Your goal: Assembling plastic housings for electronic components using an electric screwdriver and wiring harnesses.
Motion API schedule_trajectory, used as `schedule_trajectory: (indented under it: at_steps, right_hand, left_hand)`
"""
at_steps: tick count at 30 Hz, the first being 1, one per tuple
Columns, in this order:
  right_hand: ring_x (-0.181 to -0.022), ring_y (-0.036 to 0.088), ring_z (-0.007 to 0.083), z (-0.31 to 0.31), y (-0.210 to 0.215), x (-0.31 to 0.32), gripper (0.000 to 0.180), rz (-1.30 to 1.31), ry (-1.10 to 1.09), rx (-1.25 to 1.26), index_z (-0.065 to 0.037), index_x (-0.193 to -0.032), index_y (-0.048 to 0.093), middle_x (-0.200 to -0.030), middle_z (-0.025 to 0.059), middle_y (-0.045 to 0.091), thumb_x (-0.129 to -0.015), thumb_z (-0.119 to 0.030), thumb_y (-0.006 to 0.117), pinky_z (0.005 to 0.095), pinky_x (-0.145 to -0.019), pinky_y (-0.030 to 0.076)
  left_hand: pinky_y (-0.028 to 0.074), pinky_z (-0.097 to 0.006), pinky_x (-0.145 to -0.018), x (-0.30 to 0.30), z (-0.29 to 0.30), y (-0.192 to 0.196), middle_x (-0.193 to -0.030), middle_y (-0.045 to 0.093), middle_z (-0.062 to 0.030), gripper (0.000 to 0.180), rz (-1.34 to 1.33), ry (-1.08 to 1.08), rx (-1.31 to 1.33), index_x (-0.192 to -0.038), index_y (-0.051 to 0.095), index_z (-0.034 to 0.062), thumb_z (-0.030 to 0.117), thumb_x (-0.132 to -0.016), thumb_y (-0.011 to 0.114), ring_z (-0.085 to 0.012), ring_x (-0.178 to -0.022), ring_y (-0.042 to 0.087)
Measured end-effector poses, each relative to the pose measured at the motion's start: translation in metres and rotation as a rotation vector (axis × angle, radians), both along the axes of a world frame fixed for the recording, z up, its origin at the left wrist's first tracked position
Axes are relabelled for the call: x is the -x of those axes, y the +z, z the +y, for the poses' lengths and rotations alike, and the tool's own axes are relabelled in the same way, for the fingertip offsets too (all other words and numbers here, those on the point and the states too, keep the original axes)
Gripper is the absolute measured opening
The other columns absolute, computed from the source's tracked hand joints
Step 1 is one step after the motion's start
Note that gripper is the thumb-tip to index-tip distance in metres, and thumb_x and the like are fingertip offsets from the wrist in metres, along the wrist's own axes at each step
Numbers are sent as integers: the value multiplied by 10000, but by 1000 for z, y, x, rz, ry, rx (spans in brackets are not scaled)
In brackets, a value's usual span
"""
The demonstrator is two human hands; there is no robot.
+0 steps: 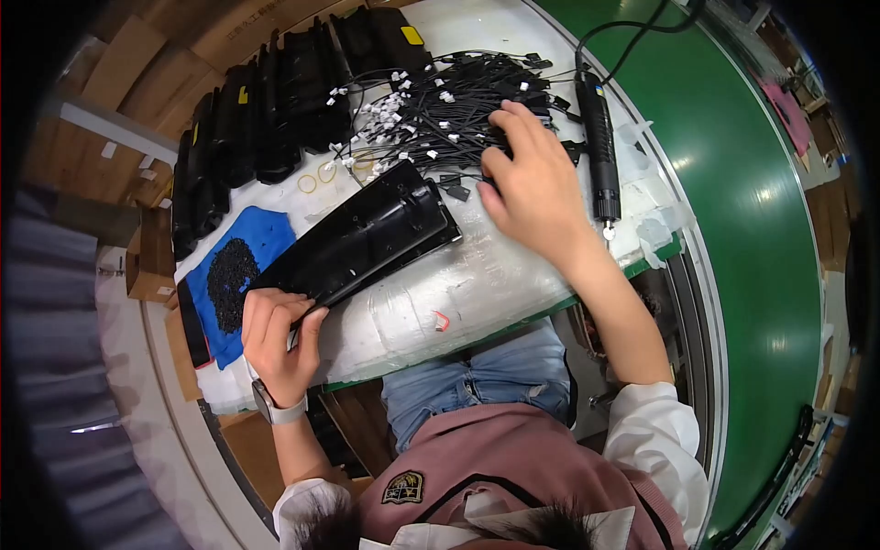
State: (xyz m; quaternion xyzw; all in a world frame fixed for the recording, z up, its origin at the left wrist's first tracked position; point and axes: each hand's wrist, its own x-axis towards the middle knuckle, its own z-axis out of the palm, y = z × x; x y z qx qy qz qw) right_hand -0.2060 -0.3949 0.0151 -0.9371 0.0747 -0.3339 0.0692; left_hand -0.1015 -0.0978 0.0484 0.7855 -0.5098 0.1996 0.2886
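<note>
My left hand (280,341) is closed on the near left end of a long black plastic housing (367,227). The housing lies slanted over the table, its hollow inner side facing up and its other end toward the cables. My right hand (536,188) is over the right edge of a heap of black cables (463,110) with small white connectors. Its fingers are apart and partly bent, and no cable shows between them. A black electric screwdriver (600,147) hangs upright from its cord, just right of that hand.
Several more black housings (302,92) line the back left of the white table (403,325). On the left, a blue cloth (266,225) holds a pile of small black parts (231,280). Rubber bands (316,176) and a small red loop (442,321) lie nearby.
</note>
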Motion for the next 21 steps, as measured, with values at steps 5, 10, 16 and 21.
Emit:
schedule_trajectory:
  at_steps: [5,10,16,21]
  right_hand:
    - [-1163,544,328,-7,-6,-9,151,-43,-53,35,-34,-675,580,-1172,144,563,-685,-93,718,407,-887,490]
    - [-1062,570,301,-5,-8,-16,157,-58,-66,-64,-46,-683,573,-1139,121,569,-687,-94,723,405,-813,502]
    - [-1042,566,299,-5,-13,-10,136,-104,-38,-87,-51,-756,615,-1101,116,569,-683,-103,717,399,-799,492]
    - [-1030,566,333,-3,-11,-2,132,-134,-42,-139,-47,-764,604,-1113,144,565,-707,-89,716,418,-820,482]
  left_hand:
    - [468,-352,-673,0,1,-2,-781,618,-122,187,83,-13,44,-759,617,-18,-21,-653,770,-292,-757,576]
    - [476,-402,-795,-11,-6,4,-953,634,-127,180,132,-187,-197,-811,654,-11,107,-720,757,-321,-917,587]
    - [441,-423,-916,-34,-6,3,-1127,615,-190,537,57,137,-419,-1259,539,-13,125,-777,731,-372,-1044,575]
    - [449,-427,-763,-8,-3,5,-942,522,-151,364,136,108,-347,-1017,552,18,55,-712,747,-371,-867,546]
